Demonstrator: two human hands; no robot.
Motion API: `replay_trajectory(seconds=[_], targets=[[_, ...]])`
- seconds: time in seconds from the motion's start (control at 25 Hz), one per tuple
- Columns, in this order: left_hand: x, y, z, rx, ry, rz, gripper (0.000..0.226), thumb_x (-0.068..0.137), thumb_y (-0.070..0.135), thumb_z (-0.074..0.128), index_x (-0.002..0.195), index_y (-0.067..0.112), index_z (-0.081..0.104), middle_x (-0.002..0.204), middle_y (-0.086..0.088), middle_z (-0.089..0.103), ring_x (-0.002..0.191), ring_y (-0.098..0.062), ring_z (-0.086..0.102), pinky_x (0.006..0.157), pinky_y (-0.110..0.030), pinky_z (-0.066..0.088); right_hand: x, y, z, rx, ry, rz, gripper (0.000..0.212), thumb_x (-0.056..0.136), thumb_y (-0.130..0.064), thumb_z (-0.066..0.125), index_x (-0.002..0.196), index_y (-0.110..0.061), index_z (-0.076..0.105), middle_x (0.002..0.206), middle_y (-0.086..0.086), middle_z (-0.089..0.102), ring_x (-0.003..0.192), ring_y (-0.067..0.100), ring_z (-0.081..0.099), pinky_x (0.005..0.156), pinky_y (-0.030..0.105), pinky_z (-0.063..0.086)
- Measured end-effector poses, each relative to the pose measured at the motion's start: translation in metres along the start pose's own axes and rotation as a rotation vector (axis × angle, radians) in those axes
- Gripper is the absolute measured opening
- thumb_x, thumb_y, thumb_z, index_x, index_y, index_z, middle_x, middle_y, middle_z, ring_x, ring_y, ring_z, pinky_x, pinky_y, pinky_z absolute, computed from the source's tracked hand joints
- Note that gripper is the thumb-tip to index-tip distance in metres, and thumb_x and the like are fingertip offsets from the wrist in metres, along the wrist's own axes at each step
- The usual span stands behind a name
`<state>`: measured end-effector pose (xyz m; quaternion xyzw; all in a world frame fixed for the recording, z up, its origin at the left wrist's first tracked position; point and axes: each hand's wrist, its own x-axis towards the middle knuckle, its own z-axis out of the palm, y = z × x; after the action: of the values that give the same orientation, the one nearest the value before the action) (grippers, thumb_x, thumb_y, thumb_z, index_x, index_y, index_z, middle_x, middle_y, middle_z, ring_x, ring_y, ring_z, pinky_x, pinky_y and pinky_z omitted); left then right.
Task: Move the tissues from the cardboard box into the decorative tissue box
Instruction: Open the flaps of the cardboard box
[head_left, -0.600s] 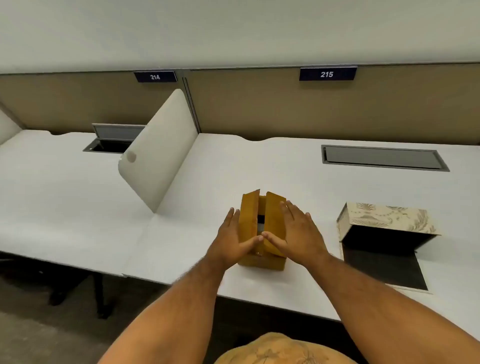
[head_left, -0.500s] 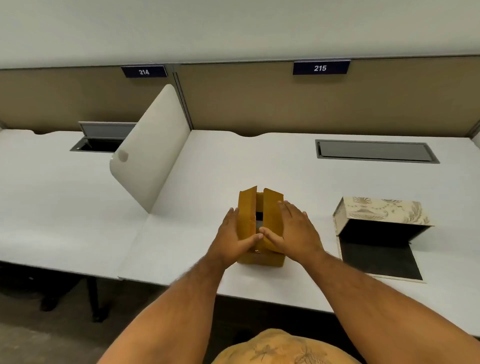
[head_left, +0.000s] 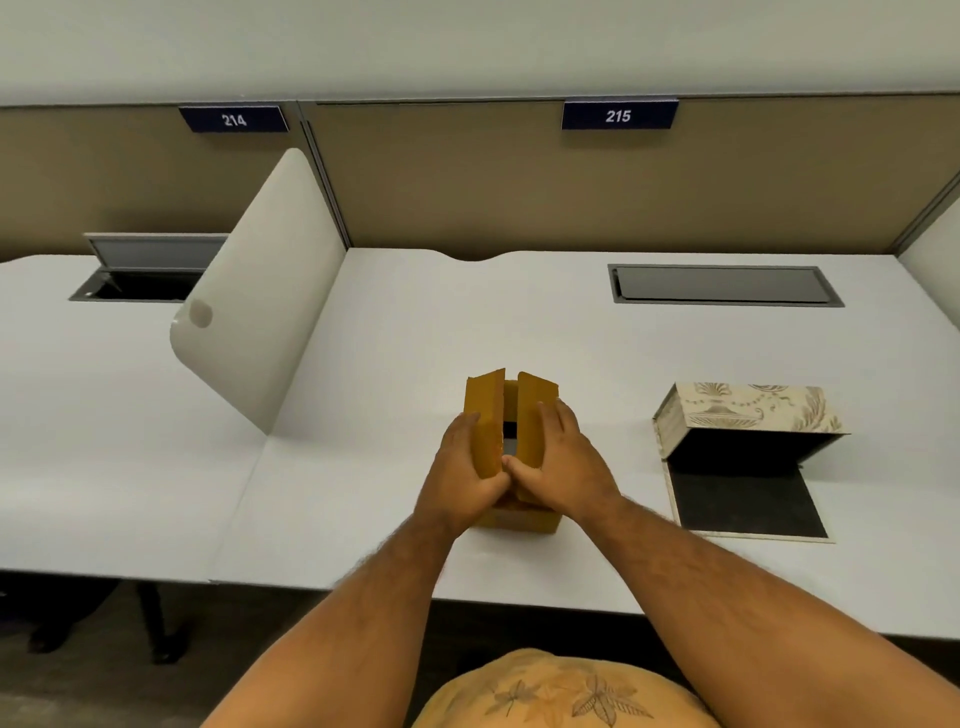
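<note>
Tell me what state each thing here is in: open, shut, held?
cardboard box: upright on the desk, top flaps parted, gripped by both hands
left hand: on the left flap
right hand: on the right flap
decorative tissue box: open, flap flat on the desk
desk hatch: shut

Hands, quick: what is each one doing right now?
Left hand: gripping the cardboard box's left flap.
Right hand: gripping its right flap.

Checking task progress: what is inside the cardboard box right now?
Between the raised flaps of the cardboard box, only a narrow dark gap with a small pale patch shows. The left hand and right hand cover the rest; tissues cannot be confirmed.
</note>
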<state>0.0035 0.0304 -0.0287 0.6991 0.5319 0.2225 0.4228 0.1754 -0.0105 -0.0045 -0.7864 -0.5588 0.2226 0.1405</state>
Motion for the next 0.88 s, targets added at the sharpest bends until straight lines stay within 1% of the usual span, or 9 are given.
replay_trajectory(seconds=[0.08,0.12,0.2,0.28,0.44,0.52,0.68,0.8,0.88], targets=[[0.004,-0.004,-0.006,-0.053,0.011,-0.05,0.095,0.078,0.051,0.082,0.157,0.039,0.031,0.16,0.011,0.038,0.141,-0.021,0.049,0.073,-0.002,0.05,0.004,-0.002,0.001,0.025,-0.012,0.0,0.11,0.08,-0.077,0.063,0.166,-0.027,0.018,0.177,0.0,0.013,0.147,0.033,0.047,0.111,0.048,0.052],[0.005,-0.007,-0.009,-0.055,0.012,-0.066,0.1,0.075,0.056,0.085,0.157,0.04,0.03,0.162,0.011,0.036,0.144,-0.021,0.047,0.08,-0.005,0.051,0.005,-0.002,0.0,0.033,-0.016,0.009,0.111,0.079,-0.077,0.064,0.166,-0.027,0.018,0.177,0.0,0.013,0.148,0.033,0.047,0.112,0.049,0.051],[0.003,-0.009,-0.011,-0.042,-0.019,-0.079,0.12,0.062,0.078,0.083,0.16,0.04,0.025,0.169,0.013,0.025,0.15,-0.021,0.041,0.101,-0.026,0.051,0.007,0.0,0.001,0.049,-0.018,0.02,0.112,0.078,-0.078,0.066,0.166,-0.026,0.019,0.176,0.001,0.014,0.149,0.033,0.046,0.113,0.048,0.051],[0.0,-0.009,-0.008,0.044,-0.055,-0.091,0.135,0.052,0.089,0.078,0.163,0.04,0.019,0.172,0.018,0.015,0.154,-0.022,0.035,0.111,-0.041,0.047,0.01,0.004,0.002,0.066,-0.013,0.018,0.111,0.078,-0.077,0.067,0.165,-0.026,0.022,0.175,0.0,0.016,0.148,0.032,0.046,0.112,0.047,0.05],[0.003,-0.008,-0.002,0.163,-0.058,-0.095,0.129,0.058,0.072,0.083,0.162,0.043,0.013,0.172,0.019,0.01,0.154,-0.025,0.035,0.111,-0.048,0.048,0.015,0.014,0.007,0.071,-0.02,0.003,0.105,0.08,-0.068,0.068,0.165,-0.026,0.022,0.175,-0.001,0.016,0.146,0.031,0.048,0.108,0.046,0.054],[0.005,-0.007,-0.003,0.131,-0.068,-0.103,0.123,0.062,0.064,0.085,0.161,0.044,0.014,0.171,0.019,0.012,0.148,-0.021,0.039,0.106,-0.042,0.051,0.017,0.017,0.007,0.075,-0.029,0.016,0.109,0.077,-0.073,0.066,0.165,-0.028,0.019,0.175,-0.002,0.015,0.147,0.031,0.048,0.107,0.047,0.055],[0.004,-0.01,-0.011,-0.098,-0.045,-0.085,0.091,0.075,0.049,0.079,0.154,0.043,0.032,0.154,0.015,0.036,0.13,-0.012,0.05,0.085,-0.022,0.054,0.021,0.015,0.007,0.1,-0.02,0.038,0.118,0.069,-0.087,0.06,0.164,-0.032,0.017,0.175,-0.007,0.012,0.148,0.03,0.046,0.108,0.049,0.054],[0.001,-0.014,-0.021,-0.336,0.041,-0.188,0.047,0.088,0.037,0.062,0.135,0.037,0.055,0.135,0.012,0.059,0.119,-0.017,0.064,0.073,-0.021,0.057,0.027,0.011,0.005,0.116,-0.012,0.081,0.125,0.064,-0.092,0.058,0.164,-0.033,0.015,0.176,-0.008,0.008,0.148,0.03,0.046,0.108,0.049,0.052],[0.003,-0.014,-0.028,-0.449,0.166,-0.35,0.02,0.1,0.028,0.051,0.114,0.031,0.065,0.121,0.0,0.07,0.106,-0.022,0.07,0.068,-0.029,0.06,0.029,0.011,0.006,0.102,-0.033,0.081,0.124,0.066,-0.088,0.062,0.165,-0.033,0.012,0.176,-0.008,0.007,0.148,0.032,0.046,0.108,0.05,0.052]])
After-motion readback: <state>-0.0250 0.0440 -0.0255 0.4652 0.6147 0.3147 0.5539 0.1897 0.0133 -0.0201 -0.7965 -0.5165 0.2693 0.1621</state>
